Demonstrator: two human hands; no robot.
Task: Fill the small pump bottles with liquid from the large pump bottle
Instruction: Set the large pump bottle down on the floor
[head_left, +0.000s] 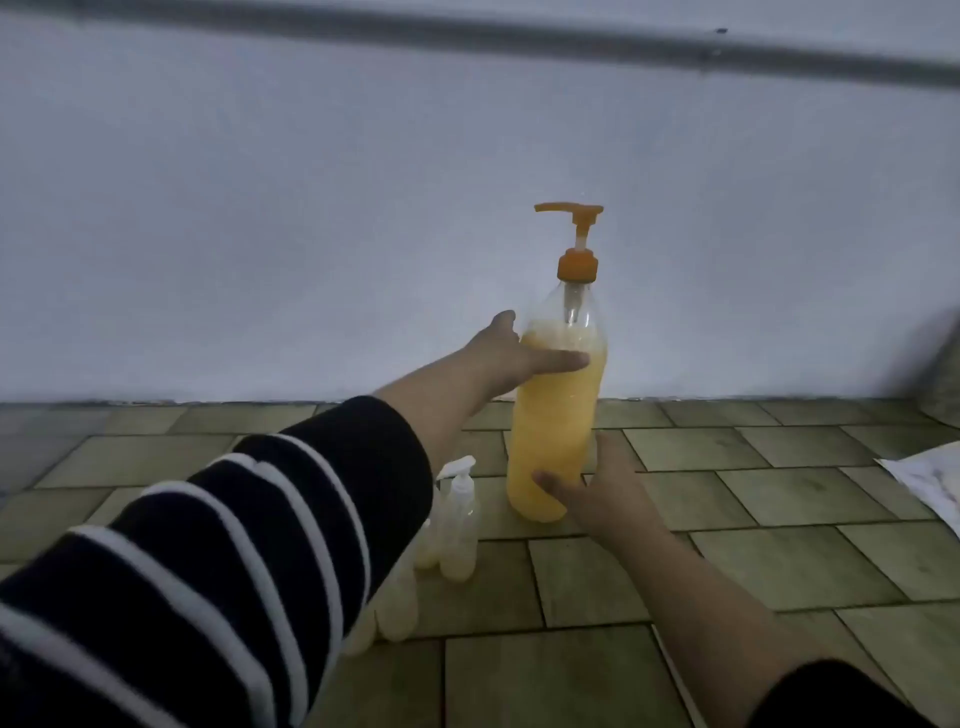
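- A person's left hand (511, 356) wraps its fingers around the upper body of the large pump bottle (553, 415), upright on the tiled floor (779, 545) by a white wall (260, 234).
- The right hand (597, 493) grips the bottle's base.
- Small pump bottles (457, 519) stand just left of it.

My left sleeve (208, 545) hides most of the small bottles (460, 514); their number cannot be told. My left fingers, behind the big bottle (556, 415), are unseen, as is my right palm (605, 488). A white sheet (930, 478) is cut by the right edge. The grey bar (519, 36) above is blurred.
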